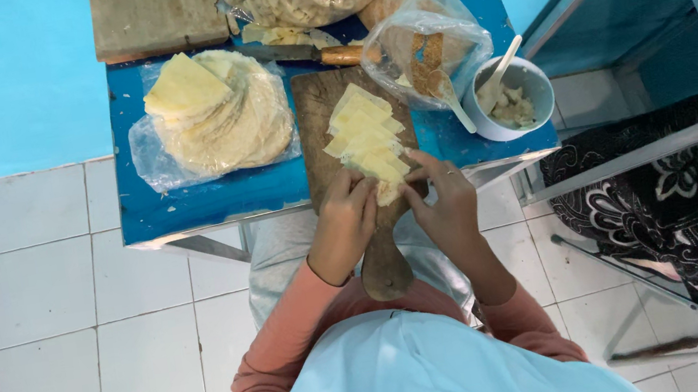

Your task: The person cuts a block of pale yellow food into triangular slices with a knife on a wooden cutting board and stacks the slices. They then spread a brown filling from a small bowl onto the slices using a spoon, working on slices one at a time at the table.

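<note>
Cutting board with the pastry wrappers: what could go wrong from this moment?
1. The wooden cutting board overhangs the blue table's near edge, handle off it; pressing there could tip it.
2. Both hands, left hand and right hand, work the nearest wrapper; the overlapping row of wrappers could slide.
3. The knife lies close behind.

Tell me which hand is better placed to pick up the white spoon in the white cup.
Right, probably. The right hand lies on the same side as the white cup holding the white spoon. The left hand would have to cross the wooden cutting board.
</note>
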Tool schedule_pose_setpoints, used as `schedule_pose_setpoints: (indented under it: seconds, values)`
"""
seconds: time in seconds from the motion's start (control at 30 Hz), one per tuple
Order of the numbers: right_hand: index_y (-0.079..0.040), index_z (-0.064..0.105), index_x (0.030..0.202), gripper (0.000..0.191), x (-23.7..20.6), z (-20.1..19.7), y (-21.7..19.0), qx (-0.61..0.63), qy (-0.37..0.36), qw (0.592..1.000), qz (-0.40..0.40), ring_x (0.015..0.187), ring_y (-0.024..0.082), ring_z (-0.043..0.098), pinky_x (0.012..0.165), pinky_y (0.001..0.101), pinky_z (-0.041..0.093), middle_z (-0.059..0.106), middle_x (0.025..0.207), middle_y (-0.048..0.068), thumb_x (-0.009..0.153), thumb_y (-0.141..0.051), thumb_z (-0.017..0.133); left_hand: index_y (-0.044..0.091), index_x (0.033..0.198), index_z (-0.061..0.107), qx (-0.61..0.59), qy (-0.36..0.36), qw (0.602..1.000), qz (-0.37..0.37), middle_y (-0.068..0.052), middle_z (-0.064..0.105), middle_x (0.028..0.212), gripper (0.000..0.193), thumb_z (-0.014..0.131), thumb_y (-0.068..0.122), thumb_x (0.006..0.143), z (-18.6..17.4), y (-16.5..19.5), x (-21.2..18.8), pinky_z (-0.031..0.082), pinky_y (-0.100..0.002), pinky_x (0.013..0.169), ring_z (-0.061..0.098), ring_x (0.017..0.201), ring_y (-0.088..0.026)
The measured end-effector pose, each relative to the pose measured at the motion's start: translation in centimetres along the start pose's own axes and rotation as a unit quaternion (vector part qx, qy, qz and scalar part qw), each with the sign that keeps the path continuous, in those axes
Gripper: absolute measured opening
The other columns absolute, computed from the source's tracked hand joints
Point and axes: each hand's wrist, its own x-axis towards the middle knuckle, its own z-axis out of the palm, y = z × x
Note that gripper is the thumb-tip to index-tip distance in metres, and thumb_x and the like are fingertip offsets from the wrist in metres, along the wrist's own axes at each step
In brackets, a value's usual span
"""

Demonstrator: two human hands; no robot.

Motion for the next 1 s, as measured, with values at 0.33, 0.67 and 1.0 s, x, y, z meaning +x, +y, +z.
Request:
schedule_pose_setpoints:
  seconds: [0.33, 0.67, 1.0]
  values:
    - [-0.006, 0.056, 0.141, 0.061, -0.3, 2.0, -0.4, 0.179, 0.035, 0.981, 0.061, 0.088, 0.016, 0.065, 0.073, 0.0279, 0.059, 0.062, 0.103, 0.009, 0.085, 0.006, 0.076, -0.003, 0.103, 0.067, 0.003, 0.003, 1.000, -0.012, -0.019, 0.058, 0.101, 0.013, 0.069, 0.001, 0.091, 0.5, -0.3, 0.0, 0.051, -0.044, 0.082, 0.063, 0.094, -0.037]
    - [-0.005, 0.047, 0.141, 0.058, -1.4, 2.6, -0.2, 0.050, 0.007, 0.993, -0.104, 0.098, 0.033, 0.070, 0.079, 0.0401, 0.058, 0.062, 0.121, 0.019, 0.091, 0.006, 0.075, -0.001, 0.123, 0.062, 0.001, -0.007, 1.000, -0.020, -0.020, 0.057, 0.103, 0.034, 0.066, 0.001, 0.090, 0.7, -0.5, -0.2, 0.050, -0.046, 0.083, 0.061, 0.097, -0.041]
    - [-0.006, 0.045, 0.145, 0.064, 0.1, -0.9, 0.5, 0.116, -0.118, 0.983, -0.083, 0.095, 0.028, 0.075, 0.079, 0.0356, 0.059, 0.073, 0.107, 0.012, 0.089, 0.004, 0.075, 0.000, 0.109, 0.067, -0.037, -0.036, 0.998, 0.018, -0.016, 0.060, 0.108, 0.019, 0.071, 0.002, 0.090, -0.6, -0.7, -0.1, 0.052, -0.042, 0.088, 0.064, 0.103, -0.036]
